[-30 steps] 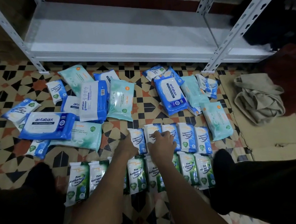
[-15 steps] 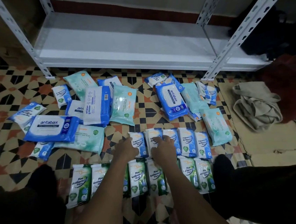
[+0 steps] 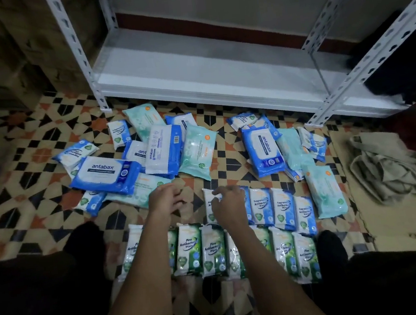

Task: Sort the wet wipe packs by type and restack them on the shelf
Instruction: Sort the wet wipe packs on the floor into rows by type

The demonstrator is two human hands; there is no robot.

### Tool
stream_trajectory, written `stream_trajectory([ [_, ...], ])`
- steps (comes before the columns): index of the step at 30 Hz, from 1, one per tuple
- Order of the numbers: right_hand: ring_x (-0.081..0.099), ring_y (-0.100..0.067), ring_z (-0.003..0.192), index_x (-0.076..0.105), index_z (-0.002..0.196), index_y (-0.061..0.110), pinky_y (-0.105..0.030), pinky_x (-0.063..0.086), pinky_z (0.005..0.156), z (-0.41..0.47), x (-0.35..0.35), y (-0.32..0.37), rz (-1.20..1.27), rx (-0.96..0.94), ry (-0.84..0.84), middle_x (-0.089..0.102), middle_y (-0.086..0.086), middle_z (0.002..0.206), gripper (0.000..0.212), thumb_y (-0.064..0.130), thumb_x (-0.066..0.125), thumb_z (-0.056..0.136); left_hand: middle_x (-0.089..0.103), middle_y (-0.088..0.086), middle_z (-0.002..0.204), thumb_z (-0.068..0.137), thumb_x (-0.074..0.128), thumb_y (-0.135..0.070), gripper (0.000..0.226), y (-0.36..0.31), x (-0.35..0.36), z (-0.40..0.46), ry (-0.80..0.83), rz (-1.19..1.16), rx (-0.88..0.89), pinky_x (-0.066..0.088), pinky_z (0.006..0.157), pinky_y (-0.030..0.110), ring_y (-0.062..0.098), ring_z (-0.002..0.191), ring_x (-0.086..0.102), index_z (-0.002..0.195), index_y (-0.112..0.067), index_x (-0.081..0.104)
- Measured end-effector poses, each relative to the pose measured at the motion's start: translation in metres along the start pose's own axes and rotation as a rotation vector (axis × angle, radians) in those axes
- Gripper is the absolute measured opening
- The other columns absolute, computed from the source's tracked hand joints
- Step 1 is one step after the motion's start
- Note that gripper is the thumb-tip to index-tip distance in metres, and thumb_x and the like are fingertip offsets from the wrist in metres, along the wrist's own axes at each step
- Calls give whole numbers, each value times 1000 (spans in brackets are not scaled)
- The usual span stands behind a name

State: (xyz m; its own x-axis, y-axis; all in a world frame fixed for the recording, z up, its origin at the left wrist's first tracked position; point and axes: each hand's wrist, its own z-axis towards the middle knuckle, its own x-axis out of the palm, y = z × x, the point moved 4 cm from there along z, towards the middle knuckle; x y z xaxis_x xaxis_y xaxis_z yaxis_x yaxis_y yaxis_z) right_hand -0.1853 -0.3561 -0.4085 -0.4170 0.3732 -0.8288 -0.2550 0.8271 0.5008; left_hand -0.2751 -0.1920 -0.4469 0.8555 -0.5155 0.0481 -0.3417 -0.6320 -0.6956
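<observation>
The left hand [image 3: 164, 200] is in the middle of the frame, above the tiled floor [image 3: 26, 202]. Its fingers are loosely curled and hold nothing. The right hand [image 3: 228, 204] is just to its right. Its fingers pinch the top edge of a blue pack [image 3: 209, 203], the left end of a row of blue packs [image 3: 282, 207]. That row lies side by side on the floor, right of center. Below it, a row of green packs [image 3: 213, 250] runs across the lower middle, partly under both arms. Higher up, big blue packs [image 3: 106, 173] and pale teal packs [image 3: 197, 152] lie mixed in a pile on the left. Another pile [image 3: 263, 149] lies to the right. The white shelf [image 3: 192, 64] stands along the top of the frame. A beige cloth [image 3: 384, 164] lies at the right.
</observation>
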Motion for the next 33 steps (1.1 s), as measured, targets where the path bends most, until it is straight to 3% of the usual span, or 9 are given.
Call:
stream_trajectory([
  [7, 53, -32, 113, 73, 107, 11, -34, 45, 93, 9, 33, 53, 41, -169, 91, 60, -17, 119, 23, 13, 57, 91, 68, 7, 100, 98, 57, -14, 8, -20, -57, 22, -275, -292, 26, 55, 70, 37, 23, 83, 66, 101, -12, 65],
  [10, 65, -27, 87, 75, 93, 12, -31, 53, 74, 14, 48, 76, 122, -230, 146, 72, -10, 100, 25, 20, 53, 86, 72, 9, 109, 95, 57, -18, 15, -31, -84, 26, -529, 69, 176, 54, 79, 38, 32, 97, 66, 88, -21, 71],
  [13, 63, -18, 83, 75, 101, 13, -24, 46, 64, 22, 62, 96, 158, -238, 213, 71, -6, 101, 21, 14, 55, 92, 68, 15, 114, 92, 60, -16, 13, -41, -106, 31, -619, 280, 265, 52, 80, 41, 38, 100, 63, 92, -22, 71],
  [17, 57, -14, 71, 72, 107, 12, -23, 40, 67, 34, 87, 115, 303, -168, 284, 69, -5, 89, 19, 10, 57, 95, 51, 16, 134, 87, 66, -13, 21, -42, -133, 46, -722, 447, 242, 43, 100, 47, 40, 123, 47, 107, -21, 67],
  [20, 66, -22, 81, 70, 97, 21, -28, 50, 73, 42, 113, 131, 324, -67, 385, 72, -5, 90, 15, 31, 59, 96, 44, 14, 143, 85, 72, -20, 41, -40, -148, 58, -702, 517, 169, 35, 108, 52, 38, 134, 35, 122, -26, 57],
  [23, 70, -29, 84, 63, 74, 22, -49, 59, 86, 52, 143, 147, 402, 90, 484, 72, -7, 87, 33, 51, 59, 88, 48, 11, 143, 78, 76, -12, 61, -33, -161, 74, -648, 553, 147, 37, 109, 55, 37, 134, 40, 130, -31, 48],
  [28, 67, -22, 64, 57, 80, 11, -35, 60, 61, 65, 154, 176, 590, 245, 597, 63, -13, 84, 27, 30, 63, 99, 51, 14, 138, 76, 73, -5, 67, -22, -162, 76, -659, 657, 240, 40, 106, 53, 37, 130, 45, 134, -25, 45],
  [31, 66, -31, 82, 43, 77, 16, -49, 61, 79, 76, 156, 188, 550, 165, 571, 50, -7, 81, 26, 15, 57, 99, 54, 13, 136, 75, 74, -6, 71, -19, -169, 83, -646, 625, 252, 49, 97, 53, 39, 121, 54, 137, -24, 43],
  [33, 59, -28, 85, 35, 79, 17, -52, 61, 80, 79, 146, 192, 719, 167, 522, 42, -10, 87, 29, 11, 54, 101, 53, 13, 137, 75, 77, -7, 72, -18, -173, 87, -630, 636, 231, 51, 93, 52, 40, 120, 55, 138, -22, 44],
])
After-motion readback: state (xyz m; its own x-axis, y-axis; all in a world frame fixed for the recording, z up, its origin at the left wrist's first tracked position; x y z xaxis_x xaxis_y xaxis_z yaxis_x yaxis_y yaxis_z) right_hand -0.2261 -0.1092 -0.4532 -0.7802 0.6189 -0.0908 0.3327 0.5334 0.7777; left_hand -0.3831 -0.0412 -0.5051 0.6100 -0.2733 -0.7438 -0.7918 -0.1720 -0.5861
